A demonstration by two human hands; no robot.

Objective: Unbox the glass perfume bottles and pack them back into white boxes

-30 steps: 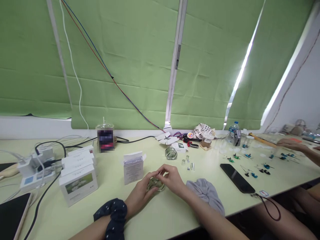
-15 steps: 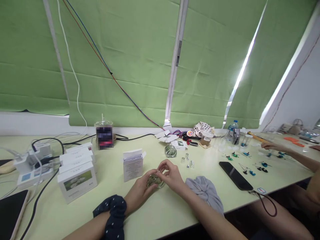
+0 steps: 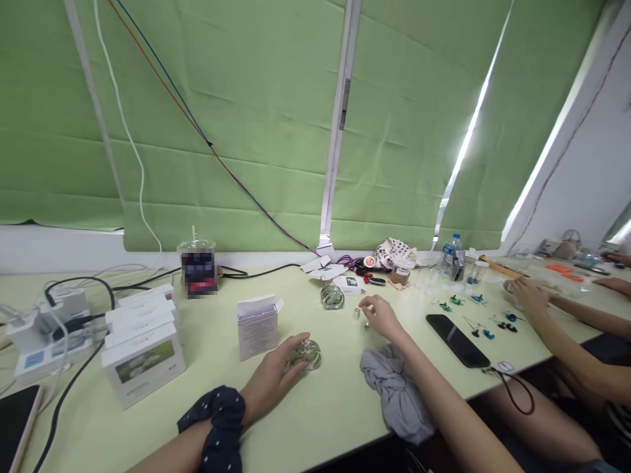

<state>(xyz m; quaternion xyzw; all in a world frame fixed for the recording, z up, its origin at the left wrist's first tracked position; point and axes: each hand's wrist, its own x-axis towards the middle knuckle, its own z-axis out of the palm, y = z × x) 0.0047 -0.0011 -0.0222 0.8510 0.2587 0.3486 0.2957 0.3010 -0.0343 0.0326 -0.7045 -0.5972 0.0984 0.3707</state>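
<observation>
My left hand point(image 3: 277, 374), with a dark dotted scrunchie at its wrist, holds a round clear glass object point(image 3: 306, 355) on the table, thumb and fingers around its left side. My right hand point(image 3: 380, 316) is over the small clear pieces point(image 3: 356, 313), its fingers bent and close together; whether anything is between the fingertips is too small to tell. A second round glass object point(image 3: 332, 297) lies farther back. An opened white box point(image 3: 257, 327) stands behind my left hand.
White boxes point(image 3: 142, 364), a power strip with chargers point(image 3: 37, 358) and cables are at left. A grey cloth point(image 3: 397, 394) and black phone point(image 3: 457, 340) lie at right. Beyond them, another person's hands point(image 3: 530, 295) are near small blue and green pieces.
My right hand has left the glass object and moved right to the small pieces. My left hand stays on the glass. More of the neighbouring person's arms shows, and the view has shifted slightly.
</observation>
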